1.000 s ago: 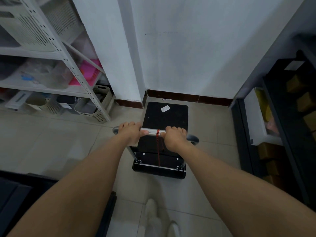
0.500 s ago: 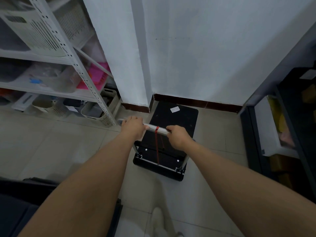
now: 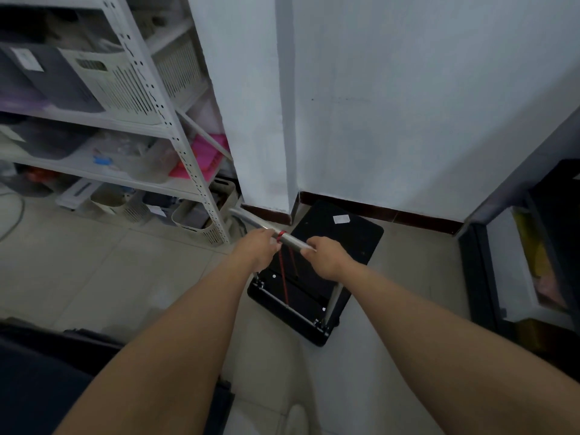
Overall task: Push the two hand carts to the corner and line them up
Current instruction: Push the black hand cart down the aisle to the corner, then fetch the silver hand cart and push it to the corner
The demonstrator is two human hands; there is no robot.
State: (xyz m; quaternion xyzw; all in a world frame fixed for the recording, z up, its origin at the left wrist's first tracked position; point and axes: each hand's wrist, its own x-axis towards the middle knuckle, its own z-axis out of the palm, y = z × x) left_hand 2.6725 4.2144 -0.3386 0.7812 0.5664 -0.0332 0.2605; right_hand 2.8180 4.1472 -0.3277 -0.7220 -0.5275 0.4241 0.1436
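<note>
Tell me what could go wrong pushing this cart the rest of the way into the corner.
1. The cart sits skewed to the wall. Pushed straight, its front corner may scrape the baseboard or jam against the pillar.
2. The handle, gripped by the left hand and right hand, juts out close to the shelf post. Swinging the cart to straighten it could knock that post.

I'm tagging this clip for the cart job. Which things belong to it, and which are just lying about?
Job: hand cart, its handle bar, left hand and right hand gripping it, wall corner.
Lying about: shelf rack, slotted baskets, pink item, dark cabinet.
</note>
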